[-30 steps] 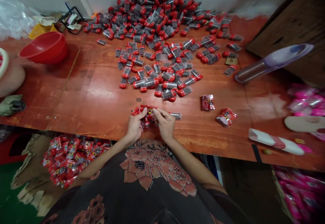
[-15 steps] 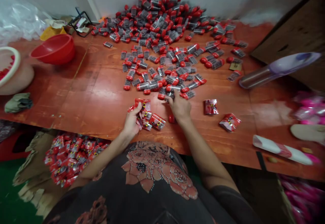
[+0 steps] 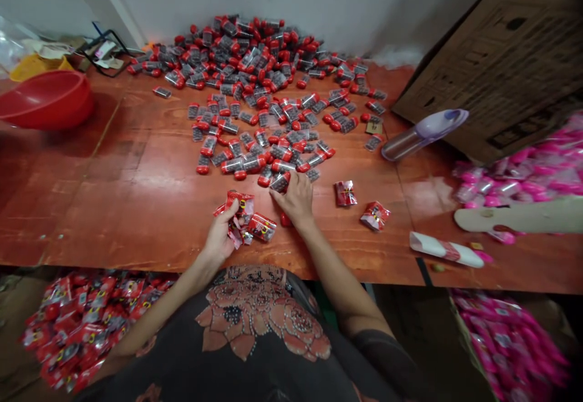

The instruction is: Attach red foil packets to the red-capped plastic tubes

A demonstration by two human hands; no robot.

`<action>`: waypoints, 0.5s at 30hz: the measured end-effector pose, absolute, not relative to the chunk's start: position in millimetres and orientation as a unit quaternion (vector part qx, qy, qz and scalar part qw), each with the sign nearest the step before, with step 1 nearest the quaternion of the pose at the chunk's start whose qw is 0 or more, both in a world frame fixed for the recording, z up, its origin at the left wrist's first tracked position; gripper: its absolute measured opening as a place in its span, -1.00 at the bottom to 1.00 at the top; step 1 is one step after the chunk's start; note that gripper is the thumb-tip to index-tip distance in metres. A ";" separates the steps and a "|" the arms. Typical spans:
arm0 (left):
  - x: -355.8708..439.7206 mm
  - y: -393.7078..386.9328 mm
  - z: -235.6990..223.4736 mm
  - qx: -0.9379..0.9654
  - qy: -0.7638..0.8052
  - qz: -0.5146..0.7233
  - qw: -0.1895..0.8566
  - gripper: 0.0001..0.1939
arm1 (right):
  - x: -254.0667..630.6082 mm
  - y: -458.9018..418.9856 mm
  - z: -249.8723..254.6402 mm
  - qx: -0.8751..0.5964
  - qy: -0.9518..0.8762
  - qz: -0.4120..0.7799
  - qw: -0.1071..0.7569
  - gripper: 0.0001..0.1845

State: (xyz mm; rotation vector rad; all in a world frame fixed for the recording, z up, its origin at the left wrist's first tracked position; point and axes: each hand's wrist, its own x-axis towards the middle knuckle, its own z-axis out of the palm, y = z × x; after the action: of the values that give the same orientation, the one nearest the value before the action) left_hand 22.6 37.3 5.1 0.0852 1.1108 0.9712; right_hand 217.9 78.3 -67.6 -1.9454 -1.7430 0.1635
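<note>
My left hand is closed round several glossy red printed plastic packets, with the thumb pressed on top. A filled red packet lies against the bunch on its right. At the near edge of the loose containers, my right hand has its thumb and fingers around a small clear container with dark contents and a red end. Beneath that hand, a red-ended piece is partly covered. Many similar red-capped containers lie scattered just beyond the fingers.
Two red packets rest right of my hands. A clear scoop, a cardboard box and pink packs stand farther right. A red bowl is at the left. Below the table's front edge, red packets fill a box.
The view has swung to the right, so everything sits farther left in it. My right thumb and fingers have come round a red-capped container. My left hand keeps hold of the red packets.
</note>
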 end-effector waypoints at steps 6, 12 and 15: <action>17.4 36.9 2.9 0.017 0.511 0.457 0.728 -0.69 | 220.3 59.6 -59.2 -0.648 -0.695 0.069 0.305 -0.27; 17.7 31.9 -2.4 0.081 0.472 0.390 0.787 -0.78 | 205.9 19.1 -35.7 -0.549 -0.761 0.127 0.321 -0.22; 20.3 27.4 -1.2 0.138 0.460 0.373 0.794 -0.78 | 201.3 7.3 -24.6 -0.501 -0.789 0.147 0.324 -0.15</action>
State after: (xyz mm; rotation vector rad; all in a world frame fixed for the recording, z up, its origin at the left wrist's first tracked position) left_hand 20.3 27.4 -1.2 0.2959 0.9887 0.8015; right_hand 201.3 7.3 -24.6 -1.3142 -2.0692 0.3868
